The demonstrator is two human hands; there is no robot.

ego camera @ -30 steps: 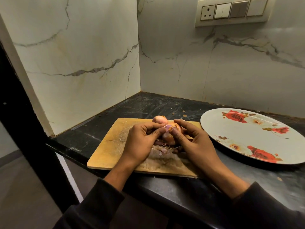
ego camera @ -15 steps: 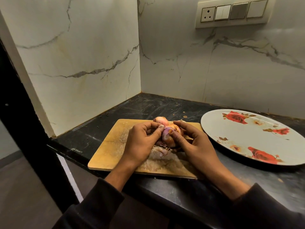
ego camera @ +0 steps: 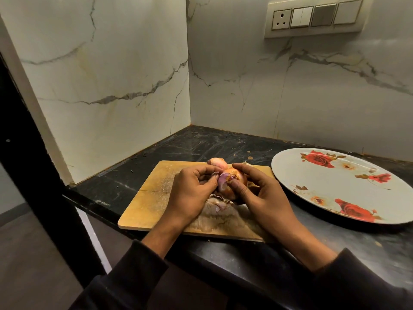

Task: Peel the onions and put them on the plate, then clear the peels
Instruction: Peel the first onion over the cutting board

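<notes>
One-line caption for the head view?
Both hands peel an onion over the cutting board; flowered plate bare.

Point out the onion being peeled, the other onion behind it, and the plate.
onion in the hands (ego camera: 234,182): head view, on its brown outer skin.
second onion (ego camera: 215,162): head view, on its visible top.
plate (ego camera: 290,173): head view, on bare surface near its left rim.

Onion (ego camera: 232,183) between both hands, above board (ego camera: 152,198)
</notes>
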